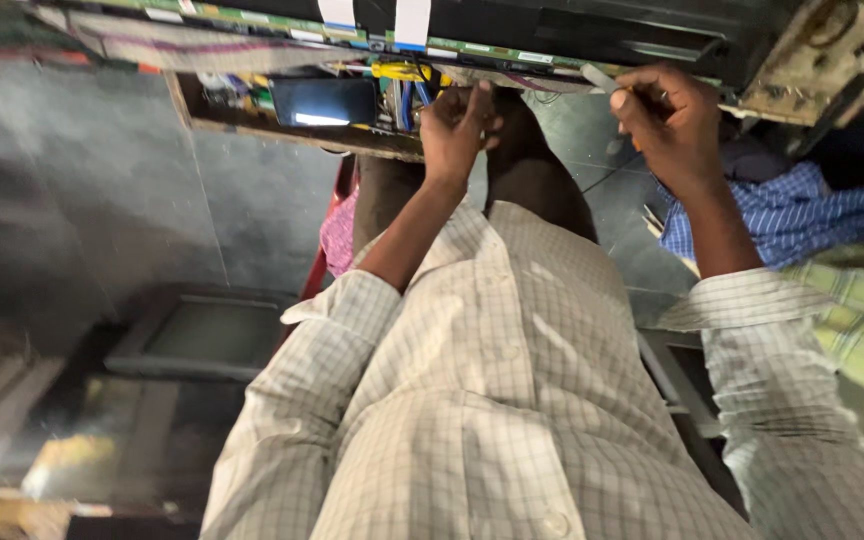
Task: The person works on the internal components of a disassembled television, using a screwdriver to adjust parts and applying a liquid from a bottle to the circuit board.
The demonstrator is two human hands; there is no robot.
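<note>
Along the top edge of the frame the long green circuit strip (252, 22) looks thin, stiff and fragile, best held by its edges; the left hand (455, 128) is curled shut just beneath it, the right hand (667, 120) clamped on a pale slim tool (599, 77)

Along the frame's top edge, a tabletop (812, 60) carries a black flat panel (592, 25) edged with green circuit strips (252, 22).
</note>
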